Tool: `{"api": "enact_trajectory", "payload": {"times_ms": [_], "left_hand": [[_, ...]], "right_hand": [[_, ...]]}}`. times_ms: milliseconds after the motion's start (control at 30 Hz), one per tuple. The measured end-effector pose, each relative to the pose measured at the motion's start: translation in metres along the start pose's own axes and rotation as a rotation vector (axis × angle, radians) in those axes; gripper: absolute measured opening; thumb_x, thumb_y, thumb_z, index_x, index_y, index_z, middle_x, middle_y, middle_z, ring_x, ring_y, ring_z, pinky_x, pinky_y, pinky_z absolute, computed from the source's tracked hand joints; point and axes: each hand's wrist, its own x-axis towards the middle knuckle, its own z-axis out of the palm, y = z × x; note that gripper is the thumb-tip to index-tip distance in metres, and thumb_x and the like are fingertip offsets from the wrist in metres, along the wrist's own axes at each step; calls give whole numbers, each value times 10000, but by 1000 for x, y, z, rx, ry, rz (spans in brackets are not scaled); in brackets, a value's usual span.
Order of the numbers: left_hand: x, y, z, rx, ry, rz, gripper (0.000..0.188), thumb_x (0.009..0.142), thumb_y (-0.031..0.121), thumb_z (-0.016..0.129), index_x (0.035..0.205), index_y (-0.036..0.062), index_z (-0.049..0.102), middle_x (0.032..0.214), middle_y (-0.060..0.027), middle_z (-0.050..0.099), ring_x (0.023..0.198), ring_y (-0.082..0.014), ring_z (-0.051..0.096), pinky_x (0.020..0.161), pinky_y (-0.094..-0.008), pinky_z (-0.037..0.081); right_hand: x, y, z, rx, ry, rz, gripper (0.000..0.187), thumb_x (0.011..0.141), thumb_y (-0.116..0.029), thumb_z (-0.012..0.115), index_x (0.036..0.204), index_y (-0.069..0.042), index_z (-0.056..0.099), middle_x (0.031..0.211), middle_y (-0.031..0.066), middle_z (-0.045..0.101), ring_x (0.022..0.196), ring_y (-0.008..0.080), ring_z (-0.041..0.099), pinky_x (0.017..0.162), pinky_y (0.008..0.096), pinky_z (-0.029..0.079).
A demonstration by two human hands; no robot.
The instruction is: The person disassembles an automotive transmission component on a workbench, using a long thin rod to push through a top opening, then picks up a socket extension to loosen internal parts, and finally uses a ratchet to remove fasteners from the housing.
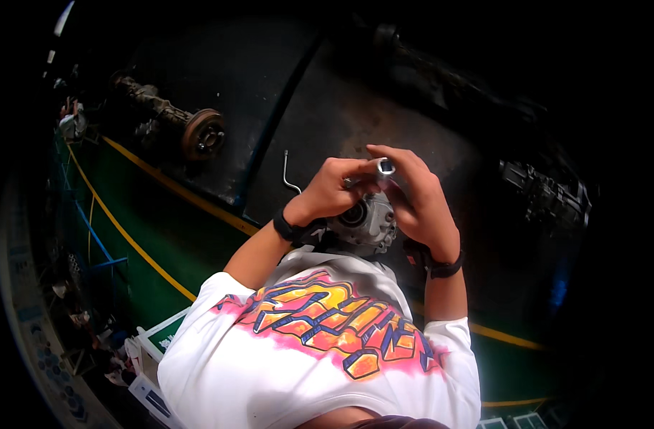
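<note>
A small shiny metal socket (385,169) with a dark square hole facing up is held between my two hands, above the workbench. My right hand (421,200) closes on it from the right, its thumb and forefinger curled round the metal. From the left, the fingertips of my left hand (332,191) pinch at the same socket. Below both hands, close to my body, sits a grey cast metal housing (373,227) with a dark round opening, partly covered by my left hand. A thin bent metal rod (287,171) lies just left of my left hand.
The dark bench top (327,107) stretches ahead. An axle assembly with a rusty brake drum (203,134) lies at the far left. Another metal gear unit (545,193) rests at the right. A blue metal frame (98,243) and yellow floor lines (137,247) are on the left.
</note>
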Motion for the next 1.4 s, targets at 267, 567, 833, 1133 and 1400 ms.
{"api": "enact_trajectory", "payload": {"times_ms": [267, 567, 833, 1133, 1400], "left_hand": [[6, 18, 16, 94, -83, 152, 255, 980, 70, 779, 1219, -20, 770, 1070, -211, 805, 1032, -366, 794, 883, -435, 608], [-9, 24, 25, 111, 113, 106, 292, 974, 46, 770, 1263, 3, 759, 1022, -201, 808, 981, -356, 804, 856, -434, 612], [0, 23, -2, 60, -82, 116, 422, 914, -150, 586, 1308, -18, 657, 1127, -205, 756, 1022, -394, 735, 924, -415, 586], [9, 10, 11, 104, 63, 93, 262, 952, -45, 712, 1212, -10, 722, 1069, -147, 834, 1050, -298, 823, 905, -380, 619], [11, 2, 12, 53, -82, 26, 172, 1025, 14, 674, 1191, -24, 699, 1077, -183, 811, 1004, -289, 809, 881, -377, 599]], "right_hand": [[-17, -10, -5, 36, 146, 149, 612, 825, 189, 763, 1405, -4, 725, 1070, 158, 789, 1016, 256, 790, 913, 353, 602], [-18, -12, 14, 94, 111, 179, 542, 924, 141, 694, 1448, 7, 661, 1154, 147, 740, 1094, 232, 729, 1001, 347, 558], [3, 3, 16, 113, 100, 136, 668, 865, 155, 737, 1484, -93, 698, 1170, 130, 795, 1025, 259, 749, 936, 351, 555], [-10, 2, 17, -6, 219, 170, 631, 845, 176, 675, 1428, -62, 715, 1130, 128, 760, 1044, 248, 748, 925, 366, 584], [-9, -5, 30, 168, 311, 195, 609, 850, 151, 680, 1412, -78, 728, 1089, 115, 716, 971, 232, 724, 854, 352, 574]]}}
